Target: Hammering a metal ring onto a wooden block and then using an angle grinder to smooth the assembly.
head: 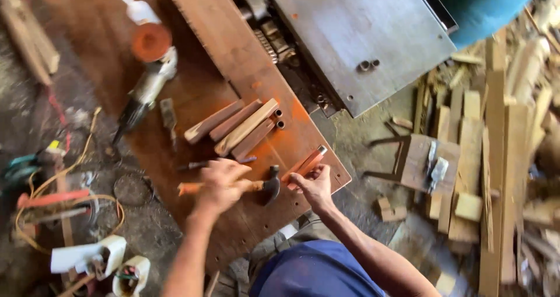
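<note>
My left hand [220, 183] is closed around the orange-brown handle of a claw hammer [269, 184], whose dark head points right over the reddish wooden workbench [245, 58]. My right hand [315, 186] grips the near end of a short reddish wooden stick [308, 162] lying at the bench's front right corner. The hammer head sits just left of that stick. Several cut wooden blocks [236, 125] lie side by side a little beyond both hands.
An angle grinder [149, 84] with an orange disc lies at the far left of the bench, a chisel [168, 116] beside it. A grey metal machine table [361, 34] stands behind. Scrap timber [496, 157] is piled on the right; cables and tools [64, 204] are on the left floor.
</note>
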